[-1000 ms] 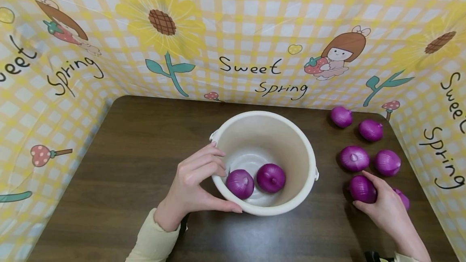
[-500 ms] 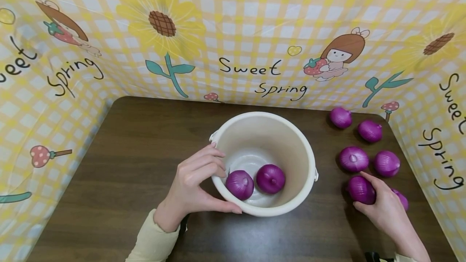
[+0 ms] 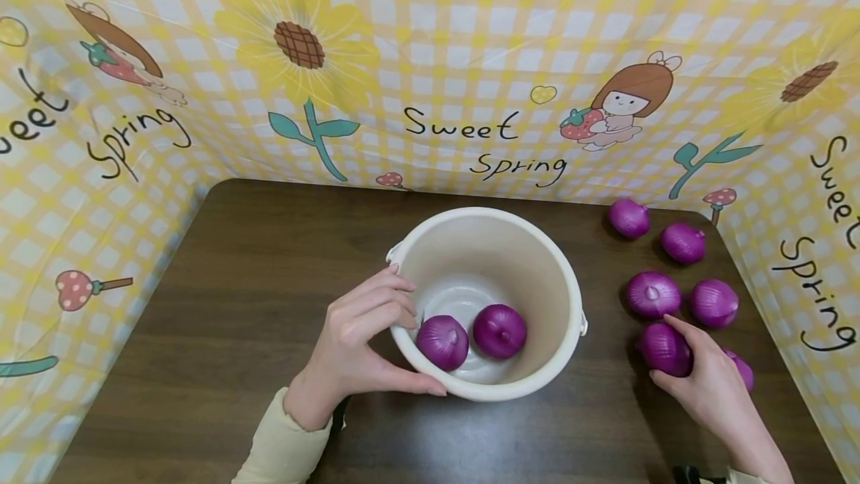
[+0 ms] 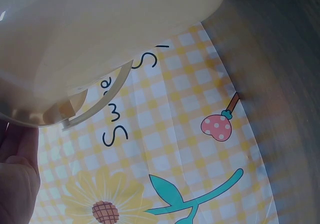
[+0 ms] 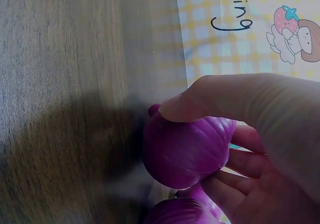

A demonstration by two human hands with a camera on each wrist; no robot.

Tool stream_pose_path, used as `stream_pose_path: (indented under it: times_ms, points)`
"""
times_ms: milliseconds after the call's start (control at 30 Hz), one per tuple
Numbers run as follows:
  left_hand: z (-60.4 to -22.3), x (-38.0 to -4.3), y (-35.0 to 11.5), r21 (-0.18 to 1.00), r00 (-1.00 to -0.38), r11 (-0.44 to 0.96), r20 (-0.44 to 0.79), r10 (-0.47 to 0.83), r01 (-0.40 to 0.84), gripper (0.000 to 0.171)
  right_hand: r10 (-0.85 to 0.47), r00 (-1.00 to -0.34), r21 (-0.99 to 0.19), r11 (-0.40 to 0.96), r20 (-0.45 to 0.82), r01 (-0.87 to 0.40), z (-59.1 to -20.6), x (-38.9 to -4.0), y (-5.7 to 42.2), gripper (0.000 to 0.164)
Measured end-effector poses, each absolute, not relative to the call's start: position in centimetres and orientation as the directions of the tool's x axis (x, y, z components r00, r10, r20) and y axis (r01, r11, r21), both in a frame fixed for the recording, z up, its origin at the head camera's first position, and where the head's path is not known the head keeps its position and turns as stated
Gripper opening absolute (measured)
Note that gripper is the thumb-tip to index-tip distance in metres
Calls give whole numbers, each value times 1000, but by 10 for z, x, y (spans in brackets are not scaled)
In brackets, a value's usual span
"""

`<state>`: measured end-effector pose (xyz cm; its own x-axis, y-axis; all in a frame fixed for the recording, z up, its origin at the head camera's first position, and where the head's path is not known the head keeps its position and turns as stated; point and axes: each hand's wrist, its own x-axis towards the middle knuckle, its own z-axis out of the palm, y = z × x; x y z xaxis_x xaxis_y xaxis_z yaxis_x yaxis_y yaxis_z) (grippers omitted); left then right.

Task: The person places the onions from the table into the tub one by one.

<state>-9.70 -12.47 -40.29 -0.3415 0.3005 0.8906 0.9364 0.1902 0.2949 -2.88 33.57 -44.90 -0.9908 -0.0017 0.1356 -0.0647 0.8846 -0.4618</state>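
Observation:
A cream bucket [image 3: 571, 275] stands mid-table with two purple onions inside, a left one [image 3: 442, 343] and a right one [image 3: 500, 331]. My left hand [image 3: 363, 338] grips the bucket's left rim, thumb along the front edge and fingers at the side. At the right, my right hand [image 3: 712, 376] holds a purple onion [image 3: 664, 348] between thumb and fingers. In the right wrist view that onion [image 5: 187, 151] has the thumb on top and the fingers behind it. The left wrist view shows the bucket's outer wall [image 4: 115, 24] and its handle [image 4: 105, 99].
Several more onions lie at the table's right: a near one [image 3: 653, 294], one by the edge [image 3: 714, 302], two farther back [image 3: 683, 242], and one [image 3: 739, 368] partly hidden behind the right hand. A checked yellow cloth [image 3: 463, 43] walls in the brown table [image 3: 235, 320].
The right hand and its onion have shifted very slightly to the left. The left hand keeps its grip on the bucket's rim, and the other onions stay in place.

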Motion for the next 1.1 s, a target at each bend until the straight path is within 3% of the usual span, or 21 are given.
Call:
stream_pose_path:
  times_ms: [500, 1100]
  points:
    - [-403, -97, -124, 292, -338, 191, 893, 297, 937, 61, 8, -992, -468, 882, 129, -54, -445, -31, 331, 86]
    - [-403, -96, -125, 301, -347, 191, 888, 302, 934, 61, -18, -978, -482, 869, 206, -117, -439, -47, 321, 86]
